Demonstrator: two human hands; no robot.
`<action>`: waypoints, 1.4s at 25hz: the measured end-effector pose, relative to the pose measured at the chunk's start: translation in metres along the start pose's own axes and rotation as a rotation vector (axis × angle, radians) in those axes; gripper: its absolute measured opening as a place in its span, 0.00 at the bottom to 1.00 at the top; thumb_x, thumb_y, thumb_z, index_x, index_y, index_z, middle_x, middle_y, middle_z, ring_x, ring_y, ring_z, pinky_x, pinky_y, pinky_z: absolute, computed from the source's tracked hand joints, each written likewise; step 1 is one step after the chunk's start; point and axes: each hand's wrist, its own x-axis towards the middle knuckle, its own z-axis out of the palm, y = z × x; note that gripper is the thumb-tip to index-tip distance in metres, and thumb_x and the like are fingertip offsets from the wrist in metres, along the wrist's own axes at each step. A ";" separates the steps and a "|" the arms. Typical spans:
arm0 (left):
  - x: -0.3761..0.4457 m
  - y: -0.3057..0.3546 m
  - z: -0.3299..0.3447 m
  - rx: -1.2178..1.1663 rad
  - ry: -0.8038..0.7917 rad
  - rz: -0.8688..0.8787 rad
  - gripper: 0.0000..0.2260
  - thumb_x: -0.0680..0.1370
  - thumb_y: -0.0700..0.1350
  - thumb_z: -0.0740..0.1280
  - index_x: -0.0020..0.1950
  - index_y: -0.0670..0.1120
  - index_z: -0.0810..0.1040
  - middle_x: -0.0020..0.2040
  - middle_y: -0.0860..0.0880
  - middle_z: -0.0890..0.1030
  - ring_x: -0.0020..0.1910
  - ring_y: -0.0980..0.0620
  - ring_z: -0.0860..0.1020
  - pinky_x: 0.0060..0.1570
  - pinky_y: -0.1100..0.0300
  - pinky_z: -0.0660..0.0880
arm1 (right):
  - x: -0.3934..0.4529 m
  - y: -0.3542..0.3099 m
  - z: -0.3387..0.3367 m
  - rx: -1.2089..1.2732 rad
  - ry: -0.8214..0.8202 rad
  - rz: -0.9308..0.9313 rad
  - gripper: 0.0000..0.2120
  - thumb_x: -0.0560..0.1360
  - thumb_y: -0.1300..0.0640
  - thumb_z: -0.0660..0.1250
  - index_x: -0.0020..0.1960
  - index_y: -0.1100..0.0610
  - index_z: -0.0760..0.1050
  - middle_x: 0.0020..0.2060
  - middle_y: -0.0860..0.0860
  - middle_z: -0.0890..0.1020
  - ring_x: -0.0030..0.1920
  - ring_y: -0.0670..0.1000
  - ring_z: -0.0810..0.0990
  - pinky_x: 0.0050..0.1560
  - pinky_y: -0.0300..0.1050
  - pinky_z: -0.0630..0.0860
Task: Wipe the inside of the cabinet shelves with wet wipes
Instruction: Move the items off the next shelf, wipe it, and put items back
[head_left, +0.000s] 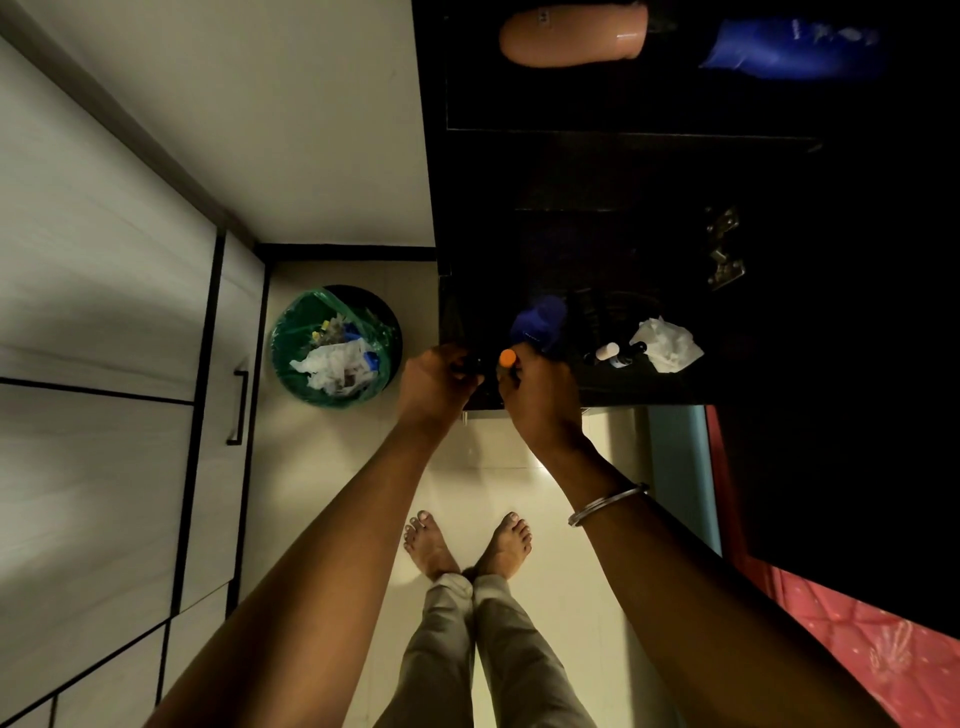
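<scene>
the dark cabinet (649, 171) stands over a pale tiled floor (519, 483), with light panelled cupboards (104, 312) on the left and a green-lined bin (335, 345) of used tissue near its corner. on the low shelf the left hand (434, 382) grips a small dark item and the right hand (537, 395) holds an orange-capped bottle (507, 357). a crumpled white wipe (667, 344) lies further right, beside other small bottles (618, 354) that could topple in this gloom.
</scene>
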 end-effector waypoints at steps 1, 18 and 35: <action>0.000 0.000 0.000 -0.001 -0.004 0.001 0.14 0.75 0.39 0.75 0.60 0.41 0.82 0.51 0.44 0.86 0.47 0.53 0.83 0.41 0.76 0.71 | 0.000 0.001 0.000 0.009 0.004 0.002 0.10 0.81 0.53 0.60 0.52 0.59 0.76 0.41 0.59 0.80 0.44 0.60 0.80 0.37 0.44 0.69; -0.004 -0.001 -0.003 0.006 0.036 -0.047 0.11 0.76 0.33 0.70 0.56 0.41 0.82 0.45 0.50 0.82 0.42 0.55 0.79 0.40 0.73 0.70 | -0.022 0.022 -0.061 0.162 0.404 -0.048 0.04 0.75 0.59 0.70 0.49 0.59 0.79 0.34 0.52 0.82 0.33 0.46 0.77 0.34 0.27 0.68; 0.010 0.023 -0.012 0.042 0.288 0.044 0.07 0.77 0.39 0.68 0.54 0.47 0.79 0.50 0.45 0.80 0.44 0.48 0.80 0.39 0.59 0.77 | 0.052 0.166 -0.090 -0.441 -0.043 0.226 0.13 0.81 0.57 0.61 0.63 0.61 0.76 0.55 0.60 0.80 0.54 0.59 0.80 0.55 0.50 0.76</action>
